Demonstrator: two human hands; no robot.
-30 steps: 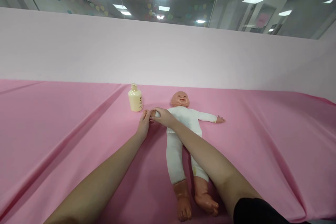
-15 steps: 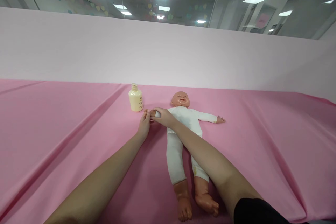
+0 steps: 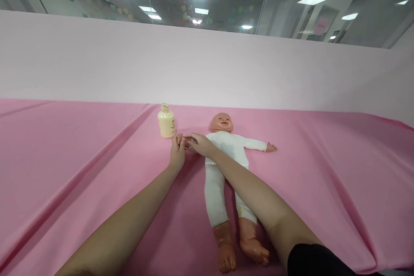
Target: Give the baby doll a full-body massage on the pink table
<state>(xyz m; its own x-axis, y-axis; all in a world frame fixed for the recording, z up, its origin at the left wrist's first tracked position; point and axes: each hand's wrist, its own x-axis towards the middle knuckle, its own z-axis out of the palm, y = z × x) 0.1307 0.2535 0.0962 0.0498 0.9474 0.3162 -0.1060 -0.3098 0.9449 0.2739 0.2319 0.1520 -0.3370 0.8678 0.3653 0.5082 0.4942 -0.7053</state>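
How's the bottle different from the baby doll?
The bottle stands up, but the doll lies on its back. The bottle is pale yellow; the doll's body is white. The doll is much bigger than the bottle. Both are on the pink cloth.

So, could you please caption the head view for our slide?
Left hand and right hand hold a doll's arm beside a yellow bottle on pink cloth.

A pink cloth [image 3: 97, 146] bears a doll [image 3: 228, 146] and an upright bottle [image 3: 167, 124].
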